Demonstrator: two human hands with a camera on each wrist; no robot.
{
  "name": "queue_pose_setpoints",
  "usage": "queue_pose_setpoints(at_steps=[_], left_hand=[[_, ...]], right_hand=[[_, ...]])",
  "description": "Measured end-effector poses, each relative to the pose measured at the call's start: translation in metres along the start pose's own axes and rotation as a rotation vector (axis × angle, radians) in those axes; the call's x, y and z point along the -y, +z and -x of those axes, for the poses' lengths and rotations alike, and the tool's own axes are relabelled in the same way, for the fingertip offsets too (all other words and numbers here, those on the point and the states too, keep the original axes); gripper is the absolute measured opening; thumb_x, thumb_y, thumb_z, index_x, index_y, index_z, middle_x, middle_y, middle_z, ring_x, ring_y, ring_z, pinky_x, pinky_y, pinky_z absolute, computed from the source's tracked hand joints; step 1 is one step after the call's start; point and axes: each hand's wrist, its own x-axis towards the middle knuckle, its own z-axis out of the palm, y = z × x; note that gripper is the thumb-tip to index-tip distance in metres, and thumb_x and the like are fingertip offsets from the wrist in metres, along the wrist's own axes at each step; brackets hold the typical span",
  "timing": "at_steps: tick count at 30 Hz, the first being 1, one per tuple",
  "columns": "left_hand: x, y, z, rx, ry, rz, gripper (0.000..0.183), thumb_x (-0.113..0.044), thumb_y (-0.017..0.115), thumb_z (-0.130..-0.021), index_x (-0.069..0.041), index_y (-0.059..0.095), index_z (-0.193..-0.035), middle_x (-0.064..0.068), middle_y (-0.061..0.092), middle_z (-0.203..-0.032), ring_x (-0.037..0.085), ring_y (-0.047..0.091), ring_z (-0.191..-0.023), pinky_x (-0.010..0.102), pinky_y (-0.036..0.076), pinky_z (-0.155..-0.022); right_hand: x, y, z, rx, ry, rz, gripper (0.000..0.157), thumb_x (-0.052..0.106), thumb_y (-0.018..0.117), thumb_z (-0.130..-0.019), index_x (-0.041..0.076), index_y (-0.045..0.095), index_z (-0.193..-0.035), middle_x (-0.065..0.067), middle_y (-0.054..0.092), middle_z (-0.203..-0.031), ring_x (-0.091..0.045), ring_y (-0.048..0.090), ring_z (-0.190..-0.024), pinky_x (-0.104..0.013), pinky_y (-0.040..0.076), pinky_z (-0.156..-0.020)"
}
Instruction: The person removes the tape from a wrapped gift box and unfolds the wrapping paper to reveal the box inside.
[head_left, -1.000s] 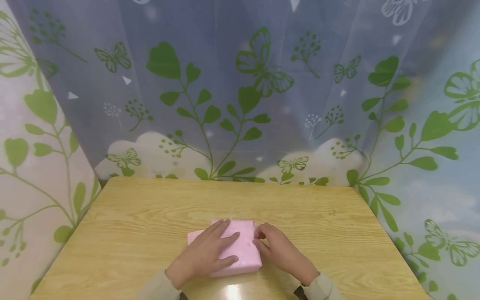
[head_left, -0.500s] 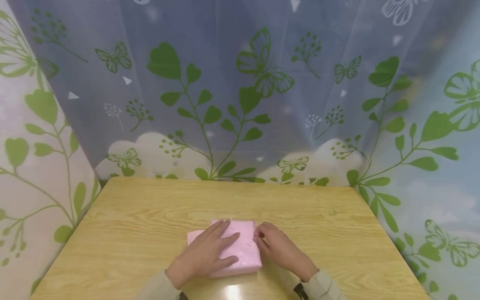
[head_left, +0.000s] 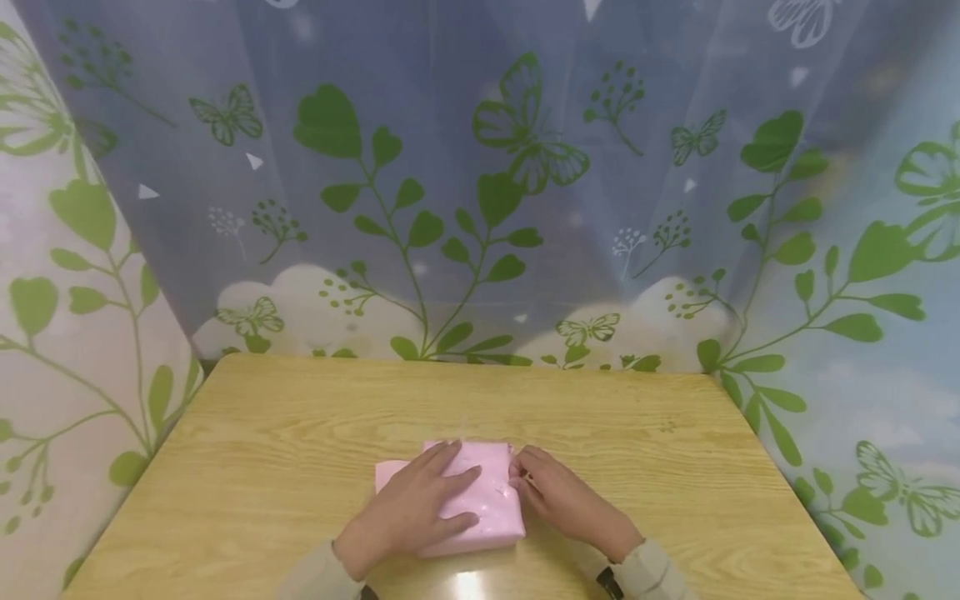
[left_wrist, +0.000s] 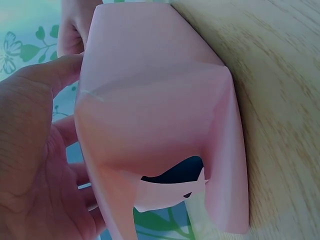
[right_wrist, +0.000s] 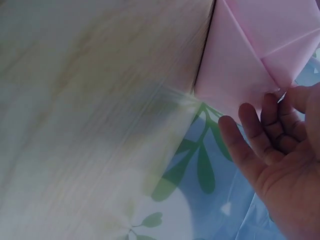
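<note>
1 pink parcel (head_left: 491, 500), on worktop (head_left: 300, 417) between side edges, well off the far edge; long axis roughly parallel to it. Left hand (head_left: 408, 508): fingers spread on top. Right hand (head_left: 566, 500), nearer the folded end, parcel to its left: pinching the flap (right_wrist: 287, 65).

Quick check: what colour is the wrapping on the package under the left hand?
The wrapping is pink; it shows best in the left wrist view.
</note>
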Motion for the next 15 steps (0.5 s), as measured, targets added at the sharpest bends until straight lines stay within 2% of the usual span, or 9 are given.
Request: queue_pose_setpoints(at_steps=[6,15], left_hand=[[-0.0021,-0.0007,0.0009,0.013,-0.012,0.022,0.061,-0.056,0.057,-0.098,-0.019,0.057,-0.147,0.024,0.039,-0.158,0.041,0.04,-0.145,0.053,0.039,-0.117],[-0.0006,-0.0001,0.0013,0.032,-0.035,0.037,0.062,-0.056,0.057,-0.098,-0.02,0.054,-0.149,0.022,0.036,-0.161,0.039,0.036,-0.148,0.053,0.037,-0.118]], right_hand=[[-0.0022,0.0001,0.0031,-0.013,-0.051,0.042,0.006,0.021,0.057,-0.104,0.017,0.057,-0.1,0.01,0.057,-0.105,-0.005,0.057,-0.102,-0.026,0.056,-0.094],[-0.0054,-0.0004,0.0059,-0.025,-0.108,0.078,0.005,0.016,0.058,-0.104,0.018,0.055,-0.1,0.011,0.052,-0.102,-0.004,0.051,-0.097,-0.022,0.056,-0.088]])
